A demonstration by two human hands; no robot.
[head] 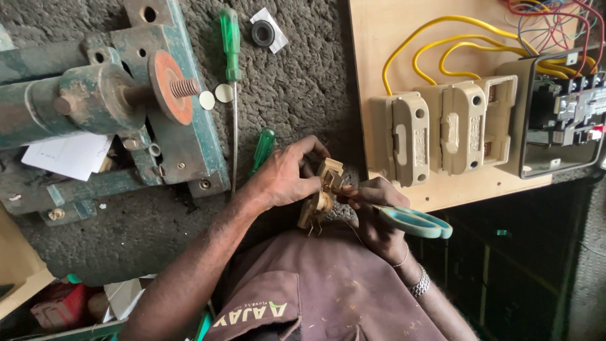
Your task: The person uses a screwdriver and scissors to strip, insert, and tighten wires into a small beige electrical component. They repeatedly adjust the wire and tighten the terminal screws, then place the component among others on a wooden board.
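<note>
- Cream-coloured fuse holder (320, 196) gripped in the left hand (284, 177), fingers (314, 146) curled closed around its upper end, thumb pressed on its side; held above the lap, just below the edge of the wooden board (379, 63).
- Right hand (372, 211) closed on a pair of teal-handled scissors (413, 221), fingertips touching the fuse holder's lower part; blades hidden behind the fingers.
- Silver bracelet (420, 282) on the right wrist.
- Three matching cream fuse units (442, 129) mounted side by side on the board, yellow wires (435, 47) looping above them to a black switch block (562, 113) on the right.
- Two green-handled screwdrivers on the grey, rough counter (297, 82): long one (231, 57) pointing toward the hands, short one (264, 148) partly behind the left hand.
- Rusty green vice (113, 95) with an orange disc and threaded bolt at the left, white paper (66, 155) tucked under it.
- Two small round discs (214, 96) beside the bolt.
- Black ring (262, 33) on a white scrap near the top.
</note>
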